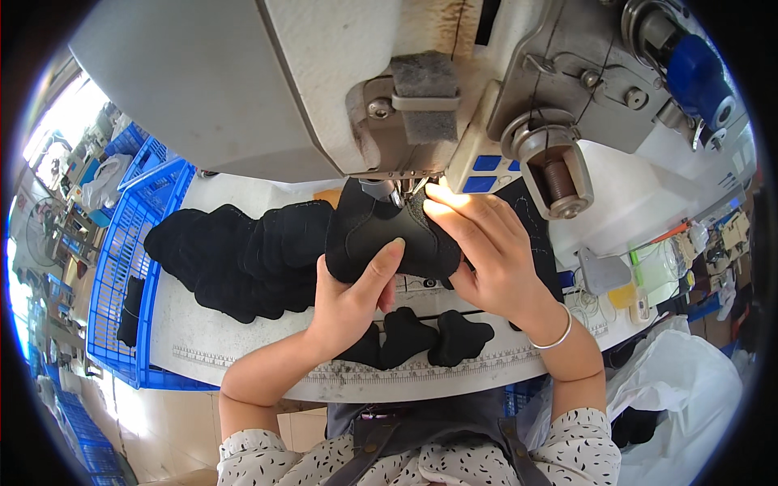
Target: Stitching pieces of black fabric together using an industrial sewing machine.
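Bright daylight enters a workroom at the far left, and a white table (182, 314) curves across the foreground under a sewing machine (324, 49). On it, the left hand (348, 308) grips a black shaped piece (397, 231), thumb pressed on top and fingers mostly hidden below. Opposite, the right hand (494, 251) lays its extended fingers along the piece's right side, fingertips just beside the presser foot (399, 193); whether its thumb pinches from underneath cannot be told. That piece sits directly beneath the machine head, its far edge at the foot, with curved seams across it. Left of it spreads a row of overlapping black pieces (243, 251), and nearer the body lie small black pieces (409, 336), one partly covered by the left forearm. A ruler strip (454, 364) follows the table's near edge. Past the row stands a blue crate (121, 308); above the right hand hangs a spool of brown thread (559, 182), and at lower right bulges a white plastic bag (681, 373).
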{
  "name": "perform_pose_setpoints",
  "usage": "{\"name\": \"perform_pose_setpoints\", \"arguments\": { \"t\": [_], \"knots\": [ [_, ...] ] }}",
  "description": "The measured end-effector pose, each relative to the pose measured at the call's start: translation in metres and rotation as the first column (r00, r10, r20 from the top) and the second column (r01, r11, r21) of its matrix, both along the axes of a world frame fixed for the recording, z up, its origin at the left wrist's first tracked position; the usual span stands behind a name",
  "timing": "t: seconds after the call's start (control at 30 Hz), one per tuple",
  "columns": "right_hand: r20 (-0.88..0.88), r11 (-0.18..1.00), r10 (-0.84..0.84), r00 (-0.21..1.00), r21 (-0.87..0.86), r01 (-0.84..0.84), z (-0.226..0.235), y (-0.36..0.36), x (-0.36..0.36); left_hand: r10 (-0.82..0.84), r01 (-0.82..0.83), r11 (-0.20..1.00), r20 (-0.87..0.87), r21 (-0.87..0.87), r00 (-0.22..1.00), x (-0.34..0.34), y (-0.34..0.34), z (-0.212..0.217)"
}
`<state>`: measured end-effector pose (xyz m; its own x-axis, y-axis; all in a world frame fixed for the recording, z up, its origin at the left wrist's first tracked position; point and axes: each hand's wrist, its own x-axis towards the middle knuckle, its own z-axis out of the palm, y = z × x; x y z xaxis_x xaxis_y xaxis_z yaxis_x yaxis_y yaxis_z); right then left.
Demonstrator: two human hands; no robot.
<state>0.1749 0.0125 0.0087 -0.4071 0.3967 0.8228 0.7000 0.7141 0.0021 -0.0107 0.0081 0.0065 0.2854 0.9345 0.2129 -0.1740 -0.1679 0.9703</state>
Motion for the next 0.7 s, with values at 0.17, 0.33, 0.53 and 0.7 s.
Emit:
{"name": "perform_pose_setpoints", "arguments": {
  "t": [0.17, 0.33, 0.53, 0.7],
  "knots": [
    [-0.005, 1.000, 0.011, 1.000, -0.012, -0.011, 0.001, 0.000, -0.001, 0.009, -0.009, 1.000, -0.021, 0.002, 1.000, -0.002, 0.001, 0.001],
    [0.006, 1.000, 0.005, 1.000, -0.028, -0.005, 0.005, -0.003, 0.001, 0.002, -0.003, 1.000, -0.031, -0.007, 1.000, -0.001, 0.003, 0.004],
    [0.010, 1.000, -0.004, 1.000, -0.008, 0.004, 0.002, 0.001, -0.003, -0.022, 0.019, 0.994, -0.027, -0.108, 0.999, -0.009, 0.016, 0.007],
    [0.007, 1.000, -0.003, 1.000, -0.012, 0.003, 0.003, -0.001, -0.002, -0.061, 0.059, 0.993, -0.018, -0.106, 0.998, -0.010, 0.017, 0.006]
  ]
}}
